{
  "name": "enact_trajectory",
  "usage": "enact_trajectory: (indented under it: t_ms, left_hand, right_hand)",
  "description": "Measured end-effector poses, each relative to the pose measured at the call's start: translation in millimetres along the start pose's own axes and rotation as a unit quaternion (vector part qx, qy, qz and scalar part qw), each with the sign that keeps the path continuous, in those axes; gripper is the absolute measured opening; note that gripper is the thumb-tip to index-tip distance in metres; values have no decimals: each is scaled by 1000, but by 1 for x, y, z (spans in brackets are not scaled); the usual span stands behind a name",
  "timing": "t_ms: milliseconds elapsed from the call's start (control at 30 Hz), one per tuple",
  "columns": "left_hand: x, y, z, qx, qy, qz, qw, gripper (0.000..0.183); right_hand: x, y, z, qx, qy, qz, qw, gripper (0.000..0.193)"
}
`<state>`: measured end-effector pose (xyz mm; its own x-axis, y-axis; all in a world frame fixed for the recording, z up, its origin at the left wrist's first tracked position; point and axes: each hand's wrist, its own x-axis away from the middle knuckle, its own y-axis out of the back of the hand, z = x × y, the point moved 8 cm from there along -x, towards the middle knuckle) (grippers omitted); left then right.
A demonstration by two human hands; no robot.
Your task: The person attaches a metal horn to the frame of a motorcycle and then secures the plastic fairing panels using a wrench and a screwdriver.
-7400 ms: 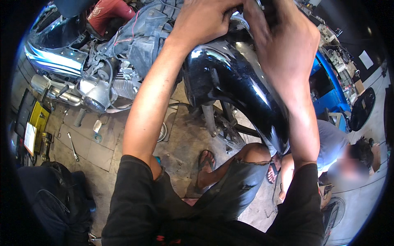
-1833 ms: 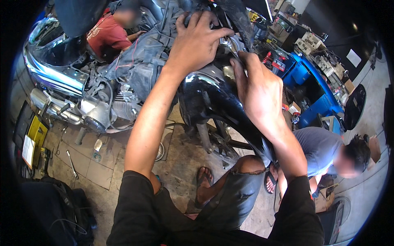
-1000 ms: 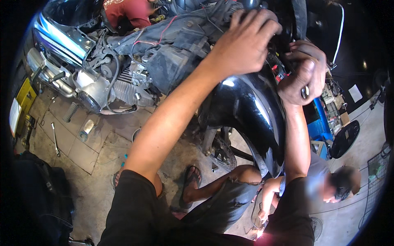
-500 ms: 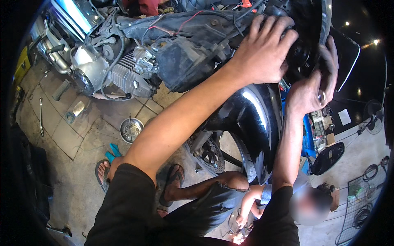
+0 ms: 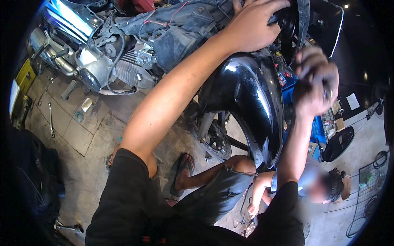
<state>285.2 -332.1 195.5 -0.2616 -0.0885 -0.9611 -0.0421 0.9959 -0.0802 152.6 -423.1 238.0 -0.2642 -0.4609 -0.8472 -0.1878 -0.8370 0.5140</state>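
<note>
A motorcycle stands before me with its body panels partly off and its engine (image 5: 131, 71) showing. Up at the front end, my left hand (image 5: 256, 26) grips a black housing (image 5: 287, 20), thumb below and fingers over the top; some fingertips run out of view. My right hand (image 5: 318, 82), smeared by motion, is curled closed by the lower tip of a thin curved black panel (image 5: 303, 24); whether anything is inside it is hidden. Below both hands is the glossy black front fender (image 5: 250, 86), with the brake disc (image 5: 217, 143) beneath.
Another person (image 5: 262, 182) crouches at the lower right, with small sparks near their hand. A wrench (image 5: 51, 119) and a footpeg (image 5: 87, 104) lie on the tiled floor at left. Blue items (image 5: 318, 133) and a black mirror (image 5: 338, 143) stand at right. A dark bag (image 5: 39, 168) sits at lower left.
My view has shifted, so the motorcycle sits higher. My right hand has moved down along the black panel and its fingers have curled in. My left hand stays at the housing.
</note>
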Motion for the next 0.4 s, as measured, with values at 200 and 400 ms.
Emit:
enact_trajectory:
  t_ms: [200, 400]
  left_hand:
    - [-2, -15, -3, -37, 44, 73, 996, 56]
    - [-14, -23, -5, 10, 33, 112, 993, 53]
  right_hand:
    - [55, -68, 64, -23, -35, 215, 976, 18]
    - [92, -70, 58, -120, -57, 230, 964, 11]
